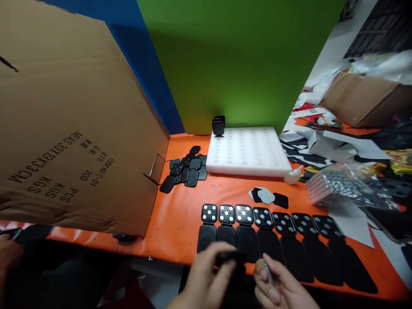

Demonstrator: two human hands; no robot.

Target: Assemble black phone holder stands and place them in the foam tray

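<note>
My left hand (207, 274) is closed around a dark flat piece (230, 257), blurred and partly hidden by the fingers. In my right hand (280, 283), thumb and fingers pinch a thin grey metal-looking piece (268, 273); its exact kind does not show. Just beyond both hands runs a row of black hinged folding pads, each with a square dotted plate (243, 213) and a longer plain black panel (296, 259) towards me. Behind the row lie a few light grey cut-outs (266, 196) beside a black rounded square (281, 200).
A large cardboard box (80, 128) stands at the left. Loose black plates (189, 169) are heaped near a white foam block (246, 150) and a small white bottle (292, 176). Bagged parts (344, 186) and papers clutter the right. Another person's hand (8, 253) shows far left.
</note>
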